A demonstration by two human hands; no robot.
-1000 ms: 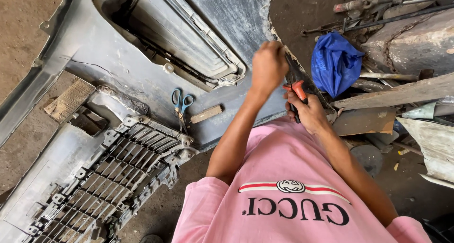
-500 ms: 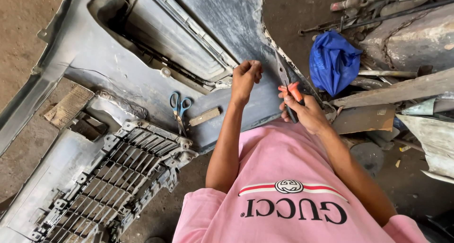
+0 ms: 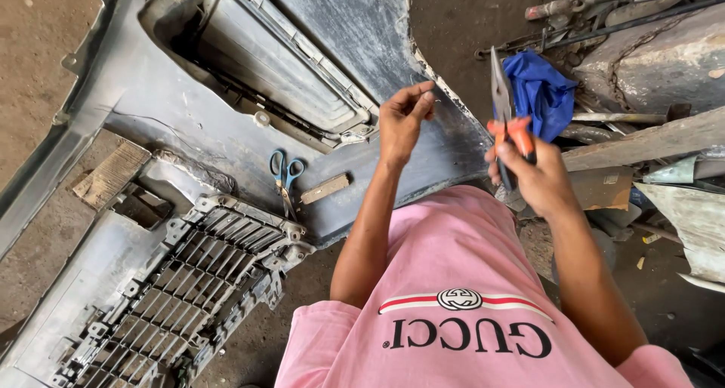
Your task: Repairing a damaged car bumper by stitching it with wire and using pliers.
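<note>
My right hand (image 3: 532, 178) grips a pair of pliers (image 3: 504, 109) by the orange handles, jaws pointing up and away from me. My left hand (image 3: 402, 120) is raised over the torn edge of a grey car bumper (image 3: 151, 109), thumb and forefinger pinched together; nothing shows between them. The two hands are apart, with the bumper's ragged edge between them. My pink shirt fills the lower part of the view.
Blue-handled scissors (image 3: 285, 173) and a small wooden block (image 3: 325, 188) lie on the bumper, above its black grille (image 3: 181, 290). A blue cloth (image 3: 544, 90), metal rods (image 3: 604, 3), a wooden plank (image 3: 649, 139) and scrap sheet metal (image 3: 695, 214) crowd the right. Dirt floor surrounds everything.
My hands, close together at the bumper's edge a second ago, have drawn apart. The left came down and left with fingers pinched; the right swung the pliers upright to the right.
</note>
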